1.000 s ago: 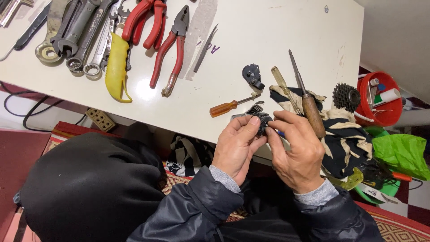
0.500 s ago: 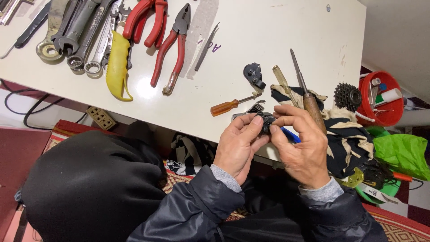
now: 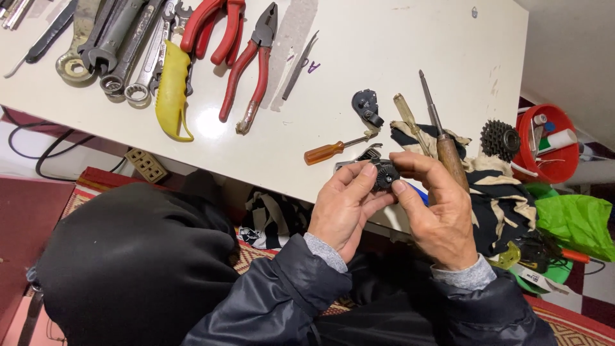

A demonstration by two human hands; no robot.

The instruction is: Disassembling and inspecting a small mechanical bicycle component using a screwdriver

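**Two hands pinch a small black gear at the table edge**

Here, everything is placed against the white table (image 3: 384, 45). At its far left end lie several grey wrenches (image 3: 112, 48), their ring ends pointing toward the near edge. Just right of them a yellow handle (image 3: 173, 93) hangs down toward that edge, and next come red-handled cutters (image 3: 214, 22) and red-handled pliers (image 3: 253, 70), jaws up and away from the person. A thin grey metal strip (image 3: 300, 56) lies slanted right of the pliers.

Near the table's front edge an orange-handled screwdriver (image 3: 333, 149) lies with its tip toward a black metal part (image 3: 367, 107) further in.

At the same front edge, the left hand (image 3: 343, 211) and right hand (image 3: 439, 214) meet. Both are closed on a small black gear (image 3: 386, 174), the left thumb and fingers on one side, the right thumb and forefinger on the other. The gear sits just over the table's edge, above the person's lap. A bit of blue (image 3: 419, 194) shows behind the right hand; what it is cannot be told.

Toward the table's right end, a wooden-handled tool (image 3: 445, 144) and a clear-handled screwdriver (image 3: 410, 118) rest on a black-and-cream cloth (image 3: 500, 192), beside a dark sprocket cluster (image 3: 498, 140). Beyond the table's right edge stand a red tub (image 3: 544, 170) and a green bag (image 3: 573, 221).
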